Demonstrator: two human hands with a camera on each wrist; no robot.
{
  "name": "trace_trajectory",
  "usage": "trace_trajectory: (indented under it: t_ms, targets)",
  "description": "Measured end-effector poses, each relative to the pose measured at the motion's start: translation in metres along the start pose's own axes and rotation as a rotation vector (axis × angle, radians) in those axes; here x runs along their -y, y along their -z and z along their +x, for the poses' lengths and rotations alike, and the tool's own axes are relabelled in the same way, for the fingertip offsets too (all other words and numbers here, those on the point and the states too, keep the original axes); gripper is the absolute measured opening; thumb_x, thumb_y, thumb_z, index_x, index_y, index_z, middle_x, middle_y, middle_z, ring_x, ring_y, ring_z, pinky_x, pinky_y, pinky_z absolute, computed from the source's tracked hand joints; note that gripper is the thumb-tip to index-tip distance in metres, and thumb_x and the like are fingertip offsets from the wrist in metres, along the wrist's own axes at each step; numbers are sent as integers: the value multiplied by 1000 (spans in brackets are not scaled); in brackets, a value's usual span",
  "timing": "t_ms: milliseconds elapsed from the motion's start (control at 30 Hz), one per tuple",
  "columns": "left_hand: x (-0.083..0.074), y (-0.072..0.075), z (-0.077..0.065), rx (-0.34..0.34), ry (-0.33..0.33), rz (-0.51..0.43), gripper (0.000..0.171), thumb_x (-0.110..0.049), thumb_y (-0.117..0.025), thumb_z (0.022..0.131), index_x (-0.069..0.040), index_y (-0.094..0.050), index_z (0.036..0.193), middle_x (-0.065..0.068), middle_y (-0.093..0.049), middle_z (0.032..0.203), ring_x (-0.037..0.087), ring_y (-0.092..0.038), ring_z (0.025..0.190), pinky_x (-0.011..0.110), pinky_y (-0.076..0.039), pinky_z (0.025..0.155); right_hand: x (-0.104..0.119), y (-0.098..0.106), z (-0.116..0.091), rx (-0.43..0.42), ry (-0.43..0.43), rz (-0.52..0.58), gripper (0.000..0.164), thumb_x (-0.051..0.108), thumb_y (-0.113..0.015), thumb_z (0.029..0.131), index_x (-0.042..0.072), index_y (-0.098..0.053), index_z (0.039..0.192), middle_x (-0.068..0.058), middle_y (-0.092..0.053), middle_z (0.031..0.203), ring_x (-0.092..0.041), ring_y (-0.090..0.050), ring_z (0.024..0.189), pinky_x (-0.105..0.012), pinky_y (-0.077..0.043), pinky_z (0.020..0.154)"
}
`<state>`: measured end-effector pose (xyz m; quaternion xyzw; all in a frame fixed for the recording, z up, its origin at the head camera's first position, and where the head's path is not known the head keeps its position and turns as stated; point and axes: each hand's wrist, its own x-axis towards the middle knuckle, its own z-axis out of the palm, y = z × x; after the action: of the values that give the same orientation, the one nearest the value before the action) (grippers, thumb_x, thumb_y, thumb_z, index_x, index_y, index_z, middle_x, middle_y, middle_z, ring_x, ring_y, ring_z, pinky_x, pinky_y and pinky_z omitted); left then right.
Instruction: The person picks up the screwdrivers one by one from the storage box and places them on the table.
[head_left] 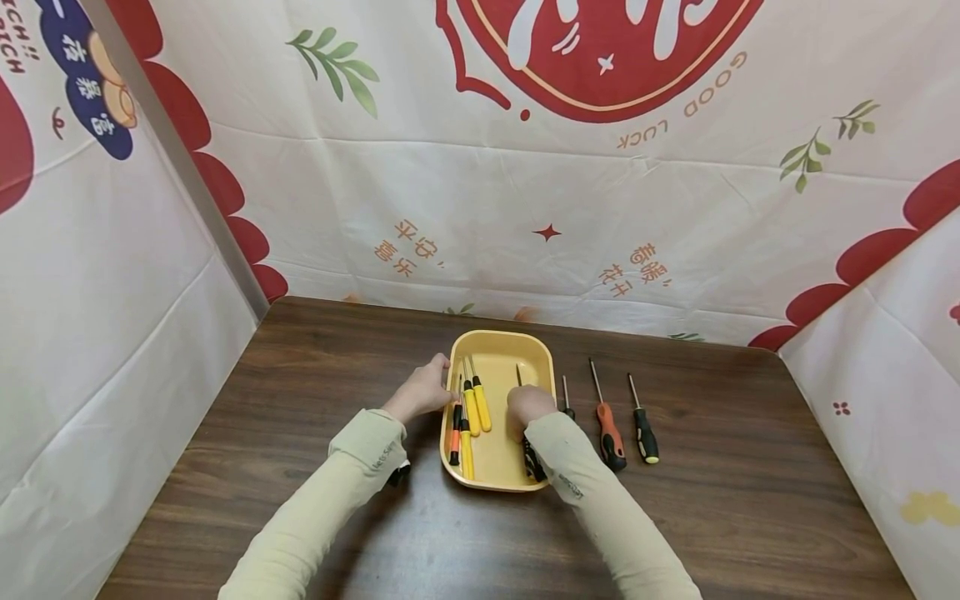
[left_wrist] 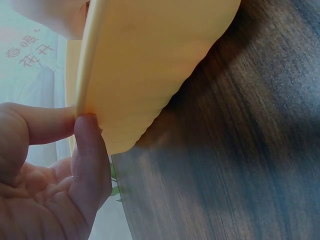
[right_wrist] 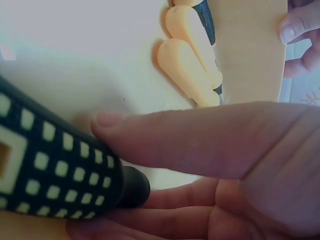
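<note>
My left hand (head_left: pixel 425 387) pinches the left rim of a yellow plastic tray (head_left: pixel 498 471); in the left wrist view thumb and finger close on its wall (left_wrist: pixel 145 60). Inside the tray my right hand (head_left: pixel 531 406) grips a screwdriver whose black handle (right_wrist: pixel 65 165) is dotted with pale squares. Its shaft (head_left: pixel 519 375) points toward the far end, and the sleeve partly covers the handle. Along the tray's left side lie several slim screwdrivers with yellow handles (head_left: pixel 482 408), plus one with a red and black handle (head_left: pixel 455 435).
Right of the tray, on the brown wooden table (head_left: pixel 720 467), lie a red and black screwdriver (head_left: pixel 611 435), a black and yellow one (head_left: pixel 646 435) and another (head_left: pixel 566 393) partly behind the right arm. A small dark object (head_left: pixel 399 475) shows beside the left cuff. Printed cloth surrounds the table.
</note>
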<state>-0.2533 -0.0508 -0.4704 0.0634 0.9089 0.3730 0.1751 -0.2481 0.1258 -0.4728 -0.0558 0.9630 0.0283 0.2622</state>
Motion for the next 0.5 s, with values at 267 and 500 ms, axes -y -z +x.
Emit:
trace_trajectory:
  t_ms: [267,500]
  targets:
    - [2,0,0,7,4,-18,31,-10,-66,80,-2,-45,101,10,-54,79,18,-54,66,27,-44,59,-1,-4,2,5,25,12,17,1,-73,62,5,-59,69,-9,-52,72,-20,-42,63,-29,-40,55]
    - [1,0,0,0,10,8,30,-11,-67,80,-2,-45,99,9,-54,81,19,-53,70,28,-44,62,0,-5,7,52,17,-26,17,3,-73,64,5,-57,70,-9,-51,73,-20,-41,65,-28,-40,57]
